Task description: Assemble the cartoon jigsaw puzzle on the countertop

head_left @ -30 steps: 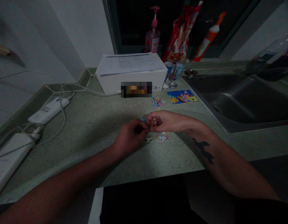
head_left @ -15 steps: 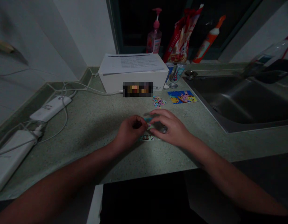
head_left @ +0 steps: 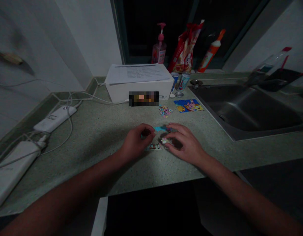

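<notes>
The person is leaning over a speckled green counter (head_left: 97, 131) in dim light, both forearms reaching in from the near edge. The left hand (head_left: 136, 141) is resting on the counter with its fingers curled inward, the tips drawn close together beside a teal puzzle piece (head_left: 159, 128). It is too dark to tell whether they are actually gripping anything. The right hand (head_left: 183, 144) is lying palm down with its fingers loosely spread and bent, its fingertips coming near the teal piece and its thumb touching a small pale puzzle piece (head_left: 163, 141). A short strip of joined pieces (head_left: 153, 147) is sitting on the counter just beside that one, between the two hands and nearer the person.

Farther back, a little heap of loose pieces (head_left: 165, 110) is lying well apart from the hands, with a bright cartoon picture card (head_left: 188, 105) just to its right. Behind them a white box (head_left: 122, 91) is standing with printed papers (head_left: 139, 72) on top, and two small cans (head_left: 179, 83) are standing at its right end. On the window ledge a pink pump bottle (head_left: 159, 49), a red bag (head_left: 184, 49) and an orange-capped bottle (head_left: 210, 52) are lined up. A steel sink (head_left: 252, 108) is filling the right side — on the left, two white chargers (head_left: 55, 118) and tangled cables (head_left: 67, 98) are lying along the wall.
</notes>
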Tool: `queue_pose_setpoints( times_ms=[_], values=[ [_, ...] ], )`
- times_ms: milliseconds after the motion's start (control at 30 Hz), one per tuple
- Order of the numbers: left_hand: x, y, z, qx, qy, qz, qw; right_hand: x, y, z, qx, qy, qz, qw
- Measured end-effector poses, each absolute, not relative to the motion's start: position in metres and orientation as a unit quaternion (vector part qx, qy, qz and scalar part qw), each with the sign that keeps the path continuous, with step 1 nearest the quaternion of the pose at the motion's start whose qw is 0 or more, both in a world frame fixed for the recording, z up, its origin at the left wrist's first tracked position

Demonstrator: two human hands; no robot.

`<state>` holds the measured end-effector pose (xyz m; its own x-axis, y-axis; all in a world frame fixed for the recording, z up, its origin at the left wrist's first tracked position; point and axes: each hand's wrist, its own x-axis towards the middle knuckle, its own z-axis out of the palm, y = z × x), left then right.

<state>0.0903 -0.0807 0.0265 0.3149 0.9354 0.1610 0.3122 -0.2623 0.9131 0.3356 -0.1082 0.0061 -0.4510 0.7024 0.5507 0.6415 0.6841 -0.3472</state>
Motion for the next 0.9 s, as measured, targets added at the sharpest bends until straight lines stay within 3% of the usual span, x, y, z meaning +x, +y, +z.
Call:
queue_pose_setpoints(
  times_ms=[467, 900],
  values=[
    [0.083, -0.08, 0.021, 0.882, 0.339, 0.262, 0.198, 0.341, -0.124, 0.0, -0.414, -0.855, 0.071, 0.304],
    [0.085, -0.083, 0.018, 0.905, 0.316, 0.225, 0.177, 0.334, -0.123, 0.002, -0.418, -0.865, 0.067, 0.269]
  ],
)
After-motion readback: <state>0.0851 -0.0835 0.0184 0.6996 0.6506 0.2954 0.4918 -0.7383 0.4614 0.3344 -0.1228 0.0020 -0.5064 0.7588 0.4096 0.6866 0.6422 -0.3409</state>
